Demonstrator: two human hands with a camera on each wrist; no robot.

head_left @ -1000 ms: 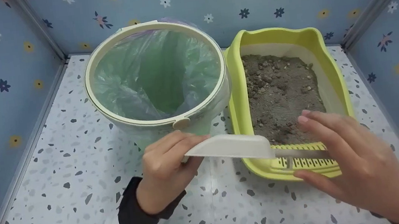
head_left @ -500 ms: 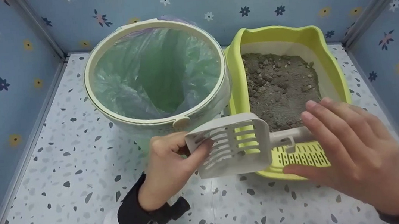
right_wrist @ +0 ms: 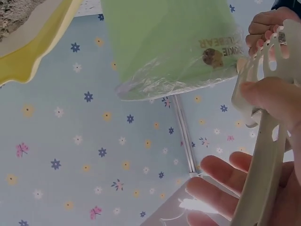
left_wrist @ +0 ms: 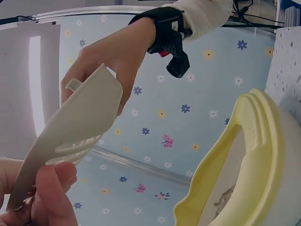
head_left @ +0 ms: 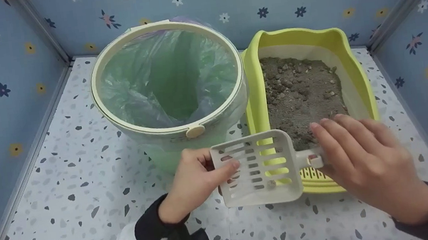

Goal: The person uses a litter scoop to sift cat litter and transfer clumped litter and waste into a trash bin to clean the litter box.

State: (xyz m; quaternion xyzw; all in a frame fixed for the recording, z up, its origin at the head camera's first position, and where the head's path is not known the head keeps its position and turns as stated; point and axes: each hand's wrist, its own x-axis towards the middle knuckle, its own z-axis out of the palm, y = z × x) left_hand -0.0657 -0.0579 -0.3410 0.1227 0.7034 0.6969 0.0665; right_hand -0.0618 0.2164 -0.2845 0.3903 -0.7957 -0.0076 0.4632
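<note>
A pale slotted litter scoop (head_left: 257, 167) is held between both hands above the floor, its tray facing me. My left hand (head_left: 198, 180) pinches the tray's front edge, thumb on the inner face and fingers behind. At the other end, my right hand (head_left: 368, 163) is at the handle. In the right wrist view the handle lies across the palm, with the thumb (right_wrist: 270, 94) over its neck and the other fingers loosely spread. A yellow-green litter box (head_left: 256, 119) with grey-brown litter (head_left: 301, 90) is behind and partly beneath the scoop.
Left of the box stands a green bin with a cream rim (head_left: 145, 132), lined with a clear plastic bag (head_left: 126, 89). The speckled floor (head_left: 65, 193) is bounded by blue flowered panels (head_left: 204, 0) at the back and sides.
The scoop has turned from edge-on to showing its slotted tray, and shifted slightly right and down. The left hand has turned with it; the right hand has come closer to the scoop's neck.
</note>
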